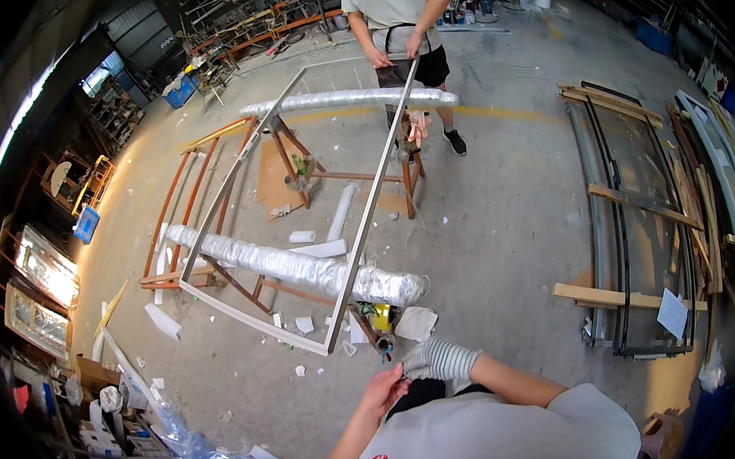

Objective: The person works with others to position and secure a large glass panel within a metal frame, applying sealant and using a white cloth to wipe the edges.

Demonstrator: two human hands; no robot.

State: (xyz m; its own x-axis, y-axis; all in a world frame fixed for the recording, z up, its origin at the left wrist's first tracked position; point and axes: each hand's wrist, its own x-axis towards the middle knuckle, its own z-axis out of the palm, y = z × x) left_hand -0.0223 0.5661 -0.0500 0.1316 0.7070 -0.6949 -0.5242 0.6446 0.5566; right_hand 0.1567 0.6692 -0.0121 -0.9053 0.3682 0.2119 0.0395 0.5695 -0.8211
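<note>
My bare left hand is held close in front of my body, its fingertips pinched together. Right beside it is my right hand in a grey-striped work glove, with the fingers curled in towards the left fingertips. Whatever sits between them is too small to make out. Just beyond my hands lies a large rectangular light-coloured frame, its near corner closest to me. It rests across two padded bars, a near one and a far one, both wrapped in shiny film.
A co-worker stands at the far end, hands at the frame. Under the bars are wooden trestles, with paper scraps and white foam pieces on the floor. Dark frames with wooden battens lie right. Blue plastic film lies lower left.
</note>
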